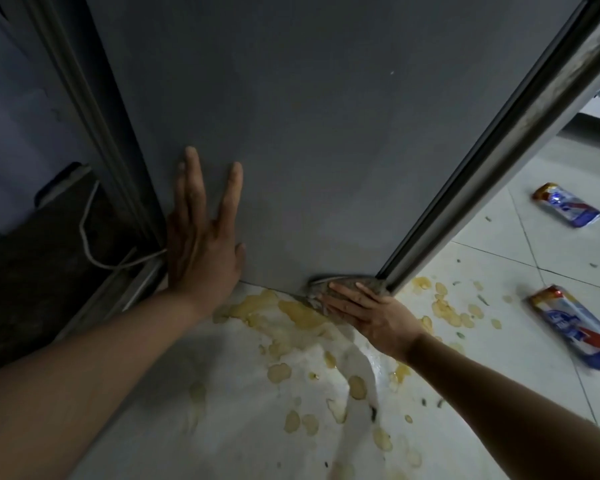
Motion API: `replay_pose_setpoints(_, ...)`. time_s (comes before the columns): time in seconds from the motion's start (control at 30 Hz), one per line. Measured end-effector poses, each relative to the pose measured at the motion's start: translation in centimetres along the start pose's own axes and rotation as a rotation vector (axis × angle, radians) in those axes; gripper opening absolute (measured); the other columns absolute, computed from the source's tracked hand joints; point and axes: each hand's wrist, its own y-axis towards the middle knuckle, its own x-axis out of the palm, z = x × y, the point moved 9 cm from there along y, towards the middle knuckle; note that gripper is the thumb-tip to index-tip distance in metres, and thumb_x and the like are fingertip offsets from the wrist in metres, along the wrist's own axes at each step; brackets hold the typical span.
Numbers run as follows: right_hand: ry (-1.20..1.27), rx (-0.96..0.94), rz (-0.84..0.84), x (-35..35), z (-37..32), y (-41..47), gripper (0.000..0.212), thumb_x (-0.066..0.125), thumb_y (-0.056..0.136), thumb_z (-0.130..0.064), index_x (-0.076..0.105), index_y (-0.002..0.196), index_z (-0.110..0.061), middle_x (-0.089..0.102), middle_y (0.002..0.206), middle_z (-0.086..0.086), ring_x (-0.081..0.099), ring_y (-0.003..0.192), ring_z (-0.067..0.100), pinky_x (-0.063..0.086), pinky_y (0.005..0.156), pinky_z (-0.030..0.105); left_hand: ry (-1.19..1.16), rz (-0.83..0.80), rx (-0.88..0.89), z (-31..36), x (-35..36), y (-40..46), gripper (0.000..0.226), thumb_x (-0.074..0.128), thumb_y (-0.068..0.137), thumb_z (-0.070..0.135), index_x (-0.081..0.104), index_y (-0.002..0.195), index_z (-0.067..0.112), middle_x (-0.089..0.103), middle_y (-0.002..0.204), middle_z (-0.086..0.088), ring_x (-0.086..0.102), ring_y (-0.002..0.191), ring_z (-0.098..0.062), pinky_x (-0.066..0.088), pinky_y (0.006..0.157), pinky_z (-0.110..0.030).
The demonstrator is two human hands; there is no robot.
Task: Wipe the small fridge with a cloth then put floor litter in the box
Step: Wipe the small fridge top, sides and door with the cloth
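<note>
The small grey fridge (326, 133) fills the upper view, its side panel facing me. My left hand (201, 244) lies flat against the lower left of that panel, fingers straight and spread. My right hand (368, 310) presses with straight fingers on a grey cloth (347, 284) at the bottom right corner of the panel, where it meets the floor. Most of the cloth is hidden under the hand. Two snack wrappers lie on the white tiles at the right: one farther off (565, 209) and one nearer (575, 327).
Yellowish spill stains (291, 313) spread over the white tiled floor below the fridge. The fridge's door edge and seal (499, 150) slant down at the right. A white cable (90, 237) runs over a dark board at the left. Small dark crumbs dot the tiles.
</note>
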Motion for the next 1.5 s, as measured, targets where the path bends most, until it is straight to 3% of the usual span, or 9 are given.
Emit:
replay_pose_setpoints(0.1,0.048,-0.111,-0.274,2.5,-1.7,-0.2,0.069,0.004,0.083,-0.004,-0.009,0.149,-0.02,-0.039,0.141,0.001,-0.043,0.127,0.02,-0.031,0.101,0.04,-0.005,-0.023,0.008,0.0,-0.2,-0.1,0.117,0.075,0.068,0.009,-0.007,0.149,0.028,-0.015,0.154,-0.023,-0.007,0.144,-0.039,0.029,0.105,-0.054)
replay_pose_setpoints(0.23,-0.019,-0.094,-0.303,0.7,-1.2,-0.1,0.065,0.029,0.095,-0.007,-0.004,0.15,-0.02,-0.025,0.152,0.002,-0.034,0.131,0.022,-0.027,0.104,0.041,0.0,-0.093,0.014,-0.1,-0.9,-0.3,0.119,0.074,0.07,0.006,-0.013,0.147,0.035,-0.023,0.154,-0.015,-0.007,0.144,-0.034,0.032,0.103,-0.053)
replay_pose_setpoints(0.37,0.009,0.139,0.196,-7.5,4.1,0.1,0.06,0.045,0.083,-0.013,0.037,0.142,-0.021,0.008,0.155,-0.002,0.006,0.143,0.021,-0.006,0.118,0.042,0.062,-0.184,0.036,-1.8,-1.4,-0.8,0.112,0.071,0.072,0.003,-0.005,0.148,0.036,-0.025,0.154,-0.008,-0.001,0.144,-0.035,0.029,0.107,-0.055)
replay_pose_setpoints(0.5,-0.038,0.321,0.386,-10.2,8.0,-0.2,0.063,0.029,0.088,-0.015,0.018,0.15,-0.02,-0.002,0.159,-0.007,-0.002,0.147,0.018,-0.007,0.118,0.042,0.138,-0.313,0.01,-4.4,0.0,-2.0,0.107,0.067,0.08,0.005,-0.011,0.147,0.034,-0.03,0.152,-0.012,0.002,0.143,-0.037,0.027,0.108,-0.052)
replay_pose_setpoints(0.67,-0.077,0.102,0.148,-4.5,1.5,3.1,0.073,0.056,0.073,-0.011,0.038,0.141,-0.03,0.01,0.153,-0.003,-0.02,0.143,0.023,0.009,0.111,0.048,0.125,-0.356,-0.012,-5.0,1.7,-2.6,0.11,0.058,0.083,0.001,-0.029,0.139,0.038,-0.047,0.142,-0.007,0.008,0.142,-0.039,0.033,0.104,-0.045)
replay_pose_setpoints(0.83,-0.127,-0.08,-0.237,-1.0,-1.8,5.0,0.075,0.036,0.093,-0.008,-0.012,0.149,-0.021,-0.04,0.143,0.008,-0.042,0.126,0.026,-0.03,0.099,0.044,0.085,-0.323,-0.004,-5.0,1.6,-2.7,0.108,0.059,0.082,0.001,-0.022,0.143,0.036,-0.047,0.142,-0.005,-0.002,0.145,-0.034,0.03,0.106,-0.044)
replay_pose_setpoints(1.07,0.031,0.309,0.381,-11.0,5.2,7.7,0.061,0.025,0.089,-0.018,0.018,0.149,-0.021,0.015,0.157,-0.007,-0.003,0.146,0.018,-0.008,0.117,0.041,0.088,-0.313,0.047,-5.8,1.3,-2.4,0.108,0.07,0.076,0.003,-0.004,0.149,0.034,-0.036,0.149,-0.007,0.012,0.142,-0.038,0.036,0.099,-0.048)
replay_pose_setpoints(1.33,-0.135,-0.167,-0.225,-3.6,-4.3,11.9,0.062,0.022,0.097,-0.019,-0.01,0.15,-0.012,-0.037,0.141,0.01,-0.04,0.126,0.029,-0.028,0.099,0.048,0.088,-0.327,0.064,-6.7,1.2,-2.4,0.108,0.062,0.078,-0.002,-0.011,0.146,0.039,-0.044,0.144,0.003,-0.007,0.144,-0.029,0.03,0.107,-0.052)
replay_pose_setpoints(1.5,-0.084,0.077,0.242,-11.3,1.1,12.8,0.059,0.029,0.089,-0.022,0.02,0.147,-0.017,0.008,0.155,-0.002,0.005,0.145,0.022,-0.004,0.118,0.045,0.103,-0.294,0.026,-8.2,0.8,-2.5,0.105,0.064,0.078,0.001,-0.007,0.148,0.035,-0.029,0.153,-0.01,0.003,0.143,-0.034,0.029,0.107,-0.048)
